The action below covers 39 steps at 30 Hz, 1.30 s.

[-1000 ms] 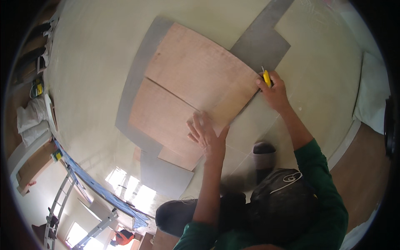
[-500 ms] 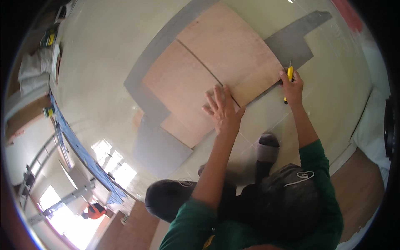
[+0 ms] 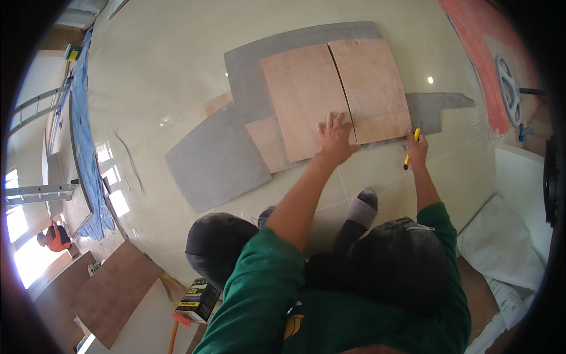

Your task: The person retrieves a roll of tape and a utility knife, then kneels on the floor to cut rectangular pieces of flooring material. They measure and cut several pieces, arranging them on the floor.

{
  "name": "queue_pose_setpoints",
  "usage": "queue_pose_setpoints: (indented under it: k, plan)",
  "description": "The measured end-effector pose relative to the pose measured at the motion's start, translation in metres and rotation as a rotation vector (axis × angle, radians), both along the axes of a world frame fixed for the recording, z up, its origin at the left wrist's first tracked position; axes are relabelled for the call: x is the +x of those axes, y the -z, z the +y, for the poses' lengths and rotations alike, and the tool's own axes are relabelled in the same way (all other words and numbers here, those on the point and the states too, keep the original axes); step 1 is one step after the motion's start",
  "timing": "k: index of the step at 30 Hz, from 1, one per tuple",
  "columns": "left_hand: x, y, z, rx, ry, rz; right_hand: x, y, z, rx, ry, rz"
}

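Two light-brown plywood boards lie side by side on grey sheets, a narrow dark gap between them. On the left plywood board (image 3: 303, 88), near its front right corner, my left hand (image 3: 335, 141) rests with fingers spread. My right hand (image 3: 417, 152) is at the front right corner of the right plywood board (image 3: 374, 82), its fingertips touching the edge. That hand grips a yellow-and-black utility knife (image 3: 417, 134), blade end pointing away from me. A grey sheet (image 3: 250, 76) shows past the boards' far and left sides.
Another grey sheet (image 3: 215, 159) lies to the left, and a notched grey piece (image 3: 427, 109) to the right. A black-and-yellow box (image 3: 198, 299) stands beside my left leg. A white sack (image 3: 504, 233) sits at right. Far left, a person in orange (image 3: 57, 237) is near ladders.
My view has turned, so the boards appear rotated and more of the room shows. Both hands stay at the boards, the left one spread and the right one holding the knife.
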<state>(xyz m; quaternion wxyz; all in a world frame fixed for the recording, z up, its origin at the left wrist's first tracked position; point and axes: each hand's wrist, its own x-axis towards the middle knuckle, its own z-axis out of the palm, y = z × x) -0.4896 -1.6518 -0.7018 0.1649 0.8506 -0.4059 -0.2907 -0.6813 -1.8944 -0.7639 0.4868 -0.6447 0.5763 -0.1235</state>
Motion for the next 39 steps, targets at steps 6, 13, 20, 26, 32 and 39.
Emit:
queue_pose_setpoints:
  k: [6, 13, 20, 26, 32, 39]
  plan:
    - [0.079, -0.011, 0.026, -0.329, -0.653, 0.297, -0.002, -0.005, -0.011, -0.646, -0.207, 0.210]
    - [0.004, 0.014, 0.081, -0.286, -1.189, 0.052, 0.056, -0.030, 0.069, -0.481, -0.686, 0.133]
    - [-0.054, 0.026, 0.107, -0.263, -1.025, -0.088, 0.062, -0.027, 0.141, -0.595, -0.727, 0.157]
    - [-0.033, 0.029, 0.107, -0.107, -1.146, 0.064, 0.064, -0.043, 0.147, -0.616, -0.832, 0.228]
    - [-0.037, 0.026, 0.102, -0.154, -1.169, 0.003, 0.064, -0.043, 0.145, -0.596, -0.875, 0.176]
    - [-0.035, 0.024, 0.098, -0.164, -1.229, 0.026, 0.068, -0.032, 0.088, -0.709, -0.475, 0.299]
